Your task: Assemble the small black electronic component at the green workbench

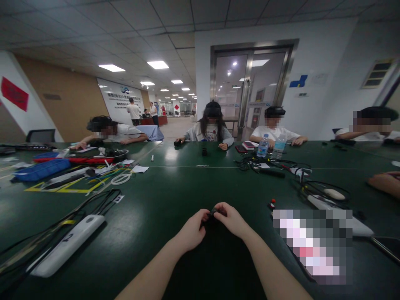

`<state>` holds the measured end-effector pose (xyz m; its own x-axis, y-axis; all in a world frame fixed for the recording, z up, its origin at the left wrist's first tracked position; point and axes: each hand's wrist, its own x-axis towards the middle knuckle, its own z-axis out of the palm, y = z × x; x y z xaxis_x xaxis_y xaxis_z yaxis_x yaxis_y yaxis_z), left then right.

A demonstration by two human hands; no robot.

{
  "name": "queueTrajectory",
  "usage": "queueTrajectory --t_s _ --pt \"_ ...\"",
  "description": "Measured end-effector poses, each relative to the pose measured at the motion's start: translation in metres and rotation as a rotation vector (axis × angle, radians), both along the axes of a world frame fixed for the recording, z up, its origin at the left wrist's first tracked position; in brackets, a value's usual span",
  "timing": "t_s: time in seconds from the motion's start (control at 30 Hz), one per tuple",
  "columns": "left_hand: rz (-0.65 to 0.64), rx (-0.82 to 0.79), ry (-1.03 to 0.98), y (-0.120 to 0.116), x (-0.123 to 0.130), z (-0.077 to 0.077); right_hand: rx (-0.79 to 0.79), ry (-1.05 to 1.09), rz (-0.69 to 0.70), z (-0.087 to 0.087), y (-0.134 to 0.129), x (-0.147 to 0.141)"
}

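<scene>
Just above the dark green table (156,216), my left hand (193,230) and my right hand (230,219) meet in front of me. Between their fingertips is a small dark object (213,211), mostly covered by the fingers, so its kind does not show. Both hands are closed, thumbs and fingers pinching it from either side. To the right of my right hand lies a phone-like slab with a blurred-out screen (308,246), and a small red-and-black item (272,203) sits by its far end.
A white power strip (70,246) with black cables lies at left, behind it a blue tray (43,168) and loose wires. Right of centre are two water bottles (263,146), tangled cables and another white strip (340,214). Several people sit across the table; a forearm (386,183) rests at far right.
</scene>
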<state>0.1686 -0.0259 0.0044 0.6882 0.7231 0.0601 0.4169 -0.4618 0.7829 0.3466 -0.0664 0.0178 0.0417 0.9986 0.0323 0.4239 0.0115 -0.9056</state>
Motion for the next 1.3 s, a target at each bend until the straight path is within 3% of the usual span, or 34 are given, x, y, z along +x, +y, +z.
queueTrajectory --t_s 0.33,0.57,0.9,1.3 --pt "0.018 -0.02 0.016 -0.001 -0.001 0.0 0.041 0.425 -0.291 -0.006 0.008 0.023" --pt "0.009 -0.009 0.005 -0.002 -0.001 0.0 0.023 0.658 -0.382 -0.005 0.009 0.029" --pt "0.006 0.011 -0.014 -0.001 0.001 -0.002 0.023 0.773 -0.404 -0.001 0.008 0.024" --pt "0.049 0.022 0.0 -0.003 0.003 0.006 0.007 0.687 -0.375 -0.001 0.006 0.025"
